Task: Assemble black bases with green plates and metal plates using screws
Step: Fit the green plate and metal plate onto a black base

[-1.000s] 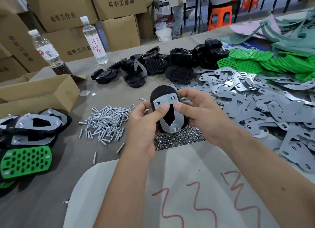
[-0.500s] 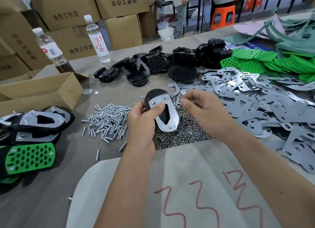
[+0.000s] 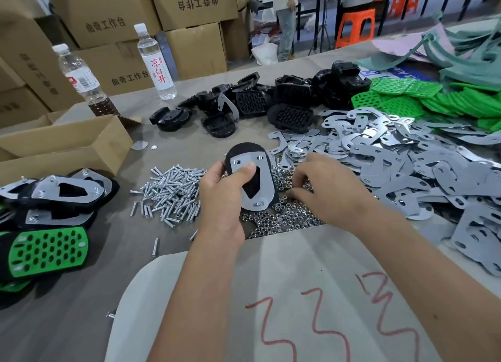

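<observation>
left hand (image 3: 221,188) gripping black base (image 3: 250,181), right hand (image 3: 321,184) on nuts (image 3: 284,218)

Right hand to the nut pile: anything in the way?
Nothing visible. The right hand is directly over the nut pile, fingers down among the nuts. The left hand holds the base with metal plate just beside it.

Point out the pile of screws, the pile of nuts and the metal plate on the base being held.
pile of screws (image 3: 169,196), head view, middle of the heap
pile of nuts (image 3: 282,220), head view, near part of the heap
metal plate (image 3: 264,188), head view, its right arm
</observation>
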Motion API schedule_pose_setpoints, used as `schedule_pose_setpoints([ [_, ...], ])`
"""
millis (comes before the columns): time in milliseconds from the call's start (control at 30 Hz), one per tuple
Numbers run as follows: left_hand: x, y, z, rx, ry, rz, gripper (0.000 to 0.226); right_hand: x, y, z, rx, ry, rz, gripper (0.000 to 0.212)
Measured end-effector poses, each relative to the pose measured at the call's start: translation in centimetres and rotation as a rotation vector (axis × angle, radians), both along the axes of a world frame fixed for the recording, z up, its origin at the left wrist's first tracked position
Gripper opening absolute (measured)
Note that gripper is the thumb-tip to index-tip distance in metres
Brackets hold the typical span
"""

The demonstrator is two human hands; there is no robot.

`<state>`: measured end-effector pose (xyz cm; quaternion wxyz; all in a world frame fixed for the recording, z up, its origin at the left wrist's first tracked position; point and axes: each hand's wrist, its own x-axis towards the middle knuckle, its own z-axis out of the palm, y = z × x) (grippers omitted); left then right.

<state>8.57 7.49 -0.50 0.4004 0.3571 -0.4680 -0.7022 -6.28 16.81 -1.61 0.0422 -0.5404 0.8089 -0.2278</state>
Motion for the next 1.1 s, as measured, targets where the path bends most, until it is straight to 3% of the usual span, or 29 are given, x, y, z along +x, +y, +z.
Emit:
schedule_pose_setpoints([
  [167,0.3,0.0,0.4,0.277,0.292,-0.186,0.021,0.3,0.0,0.1,-0.048,0.009,0.038,0.007],
  [233,0.2,0.2,0.3,0.33,0.299,-0.228,0.018,0.2,-0.1,0.0,-0.11,0.0,0.043,0.002],
  [333,0.0,0.2,0.1,0.348,0.261,-0.243,0.017,0.4,-0.1,0.0,-0.294,-0.167,0.004,0.013],
  [500,-0.2,-0.1,0.1,0.226,0.17,-0.155,0.021,0.5,-0.1,0.0,-0.486,-0.497,0.002,0.022],
  [733,-0.8,0.0,-0.3,0.045,-0.057,-0.002,0.018,0.3,-0.4,-0.3,-0.579,-0.679,0.059,0.015],
  [1100,-1.0,0.0,-0.7,-0.044,-0.122,-0.032,0.015,1.3,-0.6,-0.2,-0.659,-0.511,0.177,0.008],
])
